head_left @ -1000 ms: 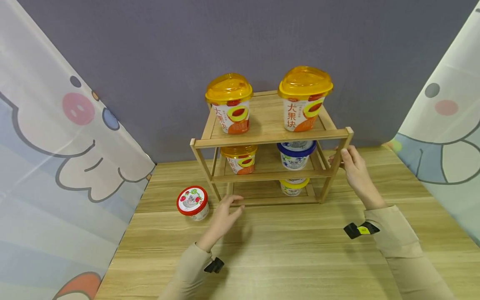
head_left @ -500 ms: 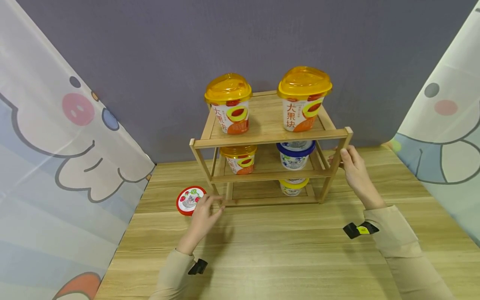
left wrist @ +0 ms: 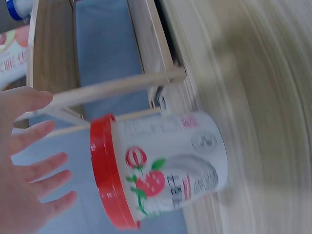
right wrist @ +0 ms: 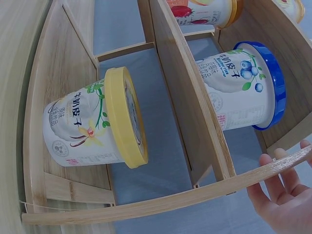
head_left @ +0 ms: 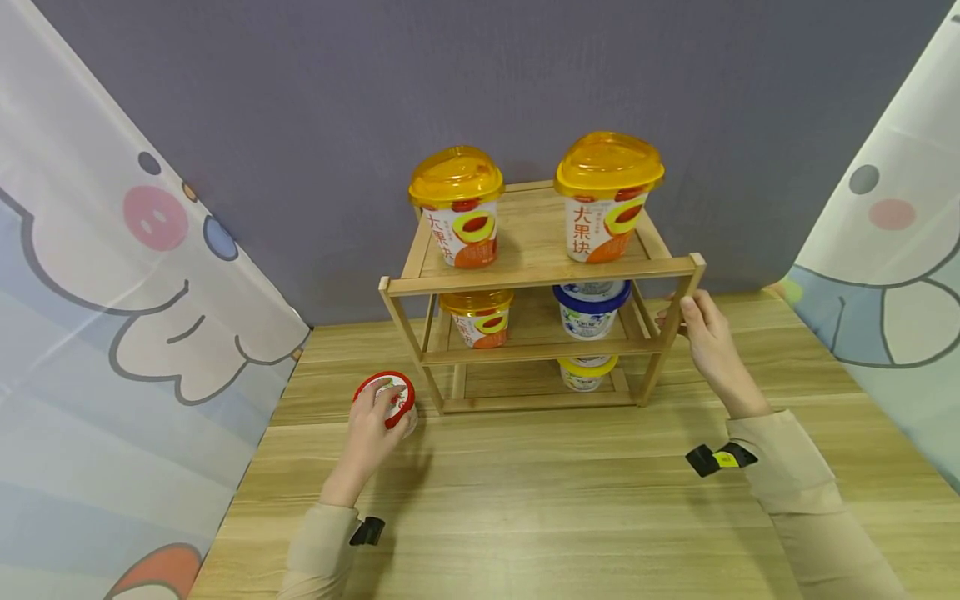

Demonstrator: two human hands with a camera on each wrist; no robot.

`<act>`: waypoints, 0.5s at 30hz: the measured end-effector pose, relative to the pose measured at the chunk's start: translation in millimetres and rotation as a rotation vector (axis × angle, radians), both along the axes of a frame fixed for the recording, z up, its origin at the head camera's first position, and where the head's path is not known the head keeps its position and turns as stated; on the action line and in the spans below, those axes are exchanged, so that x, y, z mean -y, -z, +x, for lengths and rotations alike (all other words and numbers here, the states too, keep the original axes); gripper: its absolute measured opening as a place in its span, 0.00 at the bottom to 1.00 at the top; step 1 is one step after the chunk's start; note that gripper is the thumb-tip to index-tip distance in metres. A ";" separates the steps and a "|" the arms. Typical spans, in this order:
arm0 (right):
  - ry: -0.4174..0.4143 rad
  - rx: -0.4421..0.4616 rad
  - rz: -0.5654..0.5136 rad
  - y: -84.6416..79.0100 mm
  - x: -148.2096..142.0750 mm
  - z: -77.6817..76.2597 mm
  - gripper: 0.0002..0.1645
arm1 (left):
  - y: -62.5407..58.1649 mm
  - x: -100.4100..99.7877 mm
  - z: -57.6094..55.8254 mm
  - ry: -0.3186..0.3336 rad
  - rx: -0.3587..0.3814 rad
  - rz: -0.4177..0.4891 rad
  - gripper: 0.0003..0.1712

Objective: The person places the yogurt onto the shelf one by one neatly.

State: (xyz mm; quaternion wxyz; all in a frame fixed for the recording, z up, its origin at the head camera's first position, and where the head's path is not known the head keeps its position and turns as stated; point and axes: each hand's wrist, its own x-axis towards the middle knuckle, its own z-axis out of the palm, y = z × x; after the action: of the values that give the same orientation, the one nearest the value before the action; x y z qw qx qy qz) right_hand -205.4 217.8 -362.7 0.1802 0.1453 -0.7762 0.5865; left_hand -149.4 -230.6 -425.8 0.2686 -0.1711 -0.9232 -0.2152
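Note:
A white yogurt tub (left wrist: 165, 170) with a red lid and strawberry print stands on the table, left of a three-tier wooden rack (head_left: 540, 277). Just above the tub is my left hand (head_left: 369, 432), its fingers spread; the left wrist view shows them a short way from the lid. With my right hand (head_left: 708, 350) I grip the rack's front right post, fingers (right wrist: 277, 187) curled behind it. Inside the rack, near that hand, a blue-lidded tub (right wrist: 243, 87) sits on the middle tier and a yellow-lidded tub (right wrist: 83, 129) on the bottom tier.
Two tall cups with domed orange lids, one on the left (head_left: 461, 212) and one on the right (head_left: 609, 204), stand on the top tier. A similar cup (head_left: 482, 321) is on the middle tier's left. Behind the rack rises a grey wall (head_left: 360, 167); printed curtains flank the table (head_left: 570, 508).
My left hand has moved left from the rack's lower front corner to over the red-lidded tub. The right hand stays on the post, and the rack and its tubs have not moved.

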 end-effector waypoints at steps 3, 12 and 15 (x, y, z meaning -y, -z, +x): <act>-0.002 -0.002 0.000 -0.7 0.1 0.6 0.13 | -0.5 7.1 -0.3 -0.011 0.016 0.001 0.23; -0.001 -0.009 -0.015 -0.6 0.7 -0.4 0.16 | 1.2 20.0 -0.6 -0.035 0.101 -0.030 0.28; 0.003 -0.004 -0.004 -0.2 0.6 -0.2 0.17 | 1.6 23.4 -0.9 -0.052 0.182 -0.032 0.30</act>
State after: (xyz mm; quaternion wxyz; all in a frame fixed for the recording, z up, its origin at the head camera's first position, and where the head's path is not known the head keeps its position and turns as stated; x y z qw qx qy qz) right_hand -205.6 217.2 -362.6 0.1827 0.1451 -0.7749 0.5874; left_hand -150.3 -254.0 -427.4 0.1864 -0.1310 -0.9512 -0.2079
